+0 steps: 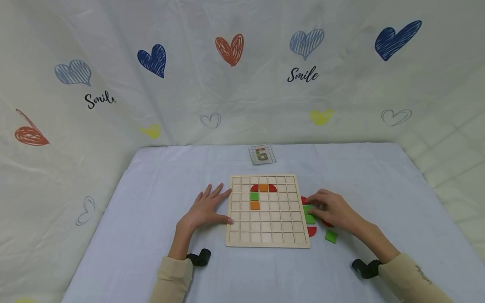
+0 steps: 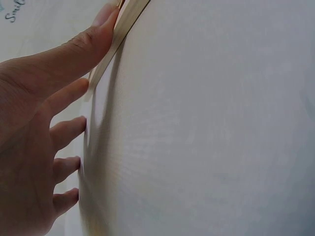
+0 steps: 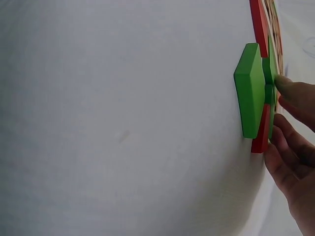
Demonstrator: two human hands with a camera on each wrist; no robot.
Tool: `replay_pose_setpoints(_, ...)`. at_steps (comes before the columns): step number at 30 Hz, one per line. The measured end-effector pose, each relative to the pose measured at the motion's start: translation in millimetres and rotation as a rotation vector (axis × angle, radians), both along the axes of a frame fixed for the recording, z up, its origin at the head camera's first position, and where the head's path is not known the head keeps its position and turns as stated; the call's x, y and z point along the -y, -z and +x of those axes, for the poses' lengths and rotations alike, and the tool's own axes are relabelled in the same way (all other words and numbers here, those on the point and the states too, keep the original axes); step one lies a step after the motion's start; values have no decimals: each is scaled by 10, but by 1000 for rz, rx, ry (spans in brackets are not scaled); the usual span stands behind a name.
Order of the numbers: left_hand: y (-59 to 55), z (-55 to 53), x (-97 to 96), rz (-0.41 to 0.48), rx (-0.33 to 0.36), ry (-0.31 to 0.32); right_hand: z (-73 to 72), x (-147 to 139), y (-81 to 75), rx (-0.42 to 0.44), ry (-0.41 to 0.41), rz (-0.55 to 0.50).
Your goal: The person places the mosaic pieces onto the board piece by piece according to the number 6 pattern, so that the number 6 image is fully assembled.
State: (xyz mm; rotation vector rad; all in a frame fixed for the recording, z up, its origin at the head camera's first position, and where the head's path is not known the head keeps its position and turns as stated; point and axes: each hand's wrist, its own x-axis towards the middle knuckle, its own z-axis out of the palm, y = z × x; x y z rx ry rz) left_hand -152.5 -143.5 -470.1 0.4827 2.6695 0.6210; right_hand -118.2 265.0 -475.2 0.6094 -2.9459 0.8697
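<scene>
A wooden grid board (image 1: 280, 235) lies flat on the table, with red quarter-rounds (image 1: 254, 188), orange squares (image 1: 255, 205) and a green square (image 1: 254, 196) set in its upper cells. My left hand (image 1: 206, 210) has its fingers spread, thumb and index finger touching the board's left edge (image 2: 129, 19). To the right of the board, my right hand (image 1: 335, 208) reaches over loose pieces with bent fingers. Its thumb meets a green tile (image 1: 310, 219) and its index fingertip a red piece (image 1: 304, 200); whether it pinches either cannot be told. Another green tile (image 3: 250, 93) lies nearer the wrist.
Behind the board lies a small pattern card (image 1: 263, 154) showing a coloured grid figure. Another red piece (image 1: 312, 231) rests by the board's lower right edge. A white cloth covers the table (image 1: 151, 181), and a curtain with printed hearts (image 1: 229, 49) hangs behind it.
</scene>
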Motion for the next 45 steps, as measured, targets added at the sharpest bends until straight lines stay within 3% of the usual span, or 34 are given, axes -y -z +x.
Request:
replay_pose_setpoints(23, 0, 1, 2, 1, -8, 6, -1, -41, -13, -4, -31, -1)
replay_pose_setpoints(35, 14, -8, -1, -5, -6, -4, -15, 27, -66, 63, -26, 40)
replay_pose_setpoints(41, 14, -8, -3, -12, -5, 1, -26, 43, -60, 133, 1, -6)
replay_pose_setpoints(45, 12, -6, -3, -9, -1, 0, -28, 55, -40, 133, -31, -35)
